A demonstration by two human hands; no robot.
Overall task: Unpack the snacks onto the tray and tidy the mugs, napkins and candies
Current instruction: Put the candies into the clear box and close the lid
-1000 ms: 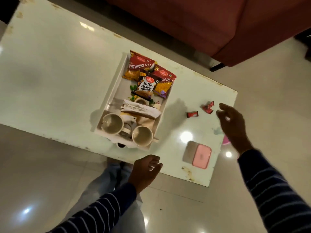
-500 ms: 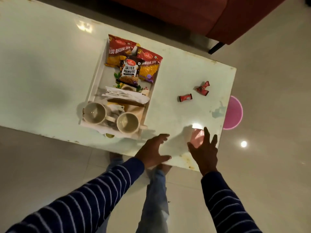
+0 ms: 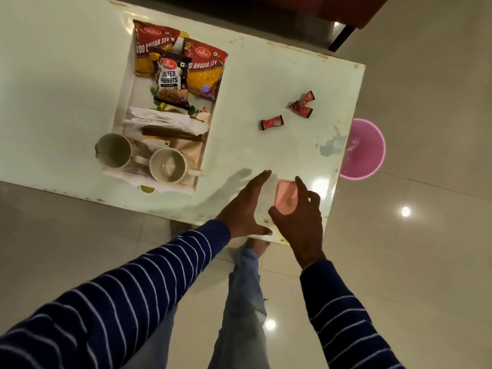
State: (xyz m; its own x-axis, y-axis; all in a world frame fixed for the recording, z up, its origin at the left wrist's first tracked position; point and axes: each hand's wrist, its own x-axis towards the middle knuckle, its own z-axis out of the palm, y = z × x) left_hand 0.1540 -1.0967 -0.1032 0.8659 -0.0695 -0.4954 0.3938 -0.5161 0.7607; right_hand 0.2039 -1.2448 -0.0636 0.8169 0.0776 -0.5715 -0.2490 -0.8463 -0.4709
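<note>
pink box [image 3: 286, 194] | long axis toward far edge | right grip [image 3: 299, 219] grasping it | left grip [image 3: 246, 206] released

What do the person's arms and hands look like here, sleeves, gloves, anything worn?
Both arms wear long dark navy sleeves with thin white horizontal stripes, ending at the wrists. The left hand and right hand are bare: no gloves, and no rings, watch or markings visible.

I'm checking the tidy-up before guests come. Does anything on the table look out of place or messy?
Yes. Three red candies lie loose on the bare table, to the right of the tray. The napkins on the tray look rumpled and askew.
</note>
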